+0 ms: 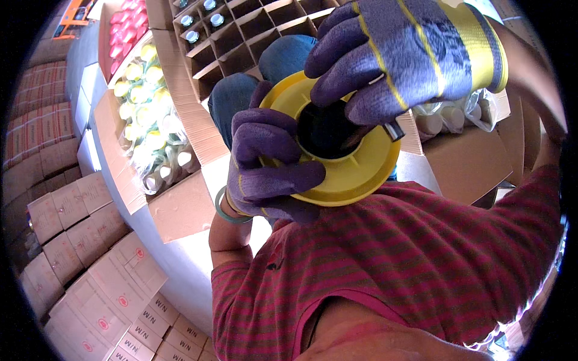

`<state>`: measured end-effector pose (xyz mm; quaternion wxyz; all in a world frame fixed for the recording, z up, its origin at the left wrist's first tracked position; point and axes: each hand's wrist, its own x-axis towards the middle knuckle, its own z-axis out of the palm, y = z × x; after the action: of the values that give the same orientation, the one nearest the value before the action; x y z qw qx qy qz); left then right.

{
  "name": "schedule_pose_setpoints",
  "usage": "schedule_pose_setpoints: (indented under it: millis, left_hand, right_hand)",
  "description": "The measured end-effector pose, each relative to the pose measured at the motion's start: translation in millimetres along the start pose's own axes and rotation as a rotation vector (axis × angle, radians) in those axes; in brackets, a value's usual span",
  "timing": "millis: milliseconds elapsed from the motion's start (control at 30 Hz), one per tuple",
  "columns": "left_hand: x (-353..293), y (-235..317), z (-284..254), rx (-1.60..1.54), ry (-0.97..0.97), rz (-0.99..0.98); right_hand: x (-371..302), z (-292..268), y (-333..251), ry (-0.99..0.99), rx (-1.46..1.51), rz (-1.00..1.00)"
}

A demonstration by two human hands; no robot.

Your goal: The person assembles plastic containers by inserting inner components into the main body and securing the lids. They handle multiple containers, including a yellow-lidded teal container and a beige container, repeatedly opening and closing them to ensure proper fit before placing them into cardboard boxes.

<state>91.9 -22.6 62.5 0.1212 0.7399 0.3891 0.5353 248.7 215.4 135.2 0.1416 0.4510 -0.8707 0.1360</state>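
A round yellow plastic spool-like piece [361,180] with a wide flange and a dark round hollow is held in front of my chest. My left hand [271,162], in a purple-coated glove with a yellow stripe, wraps its fingers over the flange's left side. My right hand [391,60], gloved alike with a yellow cuff, lies across the upper right with its fingers curled over the hollow. From under that hand a short dark piece with a metal end [394,130] juts out by the flange. What the right fingers grip is mostly hidden.
Ahead stands an open carton with cardboard dividers [253,27] and a few blue-capped bottles. To the left are a carton of yellow-capped bottles [144,102] and pink-red bottles [127,30]. Stacked cartons [102,289] fill the lower left. Another open box [469,162] is at right.
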Motion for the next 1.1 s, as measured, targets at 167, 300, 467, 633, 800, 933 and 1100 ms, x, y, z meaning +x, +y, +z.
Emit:
schedule_pose_setpoints:
  millis: [167, 300, 467, 633, 800, 933, 1100]
  left_hand:
    - [-5, 12, 4, 0.052, -0.003, -0.024]
    - [3, 6, 11, 0.067, -0.019, 0.039]
    - [3, 9, 31, 0.215, 0.017, -0.059]
    - [9, 17, 71, 0.460, 0.058, -0.177]
    - [11, 25, 71, 0.462, 0.059, -0.116]
    - [6, 8, 38, 0.267, -0.009, -0.034]
    - [2, 2, 26, 0.180, -0.004, -0.029]
  right_hand:
    - [-2, 8, -2, -0.025, 0.004, 0.037]
    - [23, -8, -18, -0.407, 0.035, 0.335]
    - [25, 26, -44, -0.334, 0.254, 1.055]
    - [4, 55, -38, 0.107, 0.712, 1.510]
    - [22, 32, -49, 0.272, 1.130, 1.959]
    - [15, -1, -37, -0.263, 0.086, 0.690]
    - [22, -1, -22, -0.399, 0.014, 0.487]
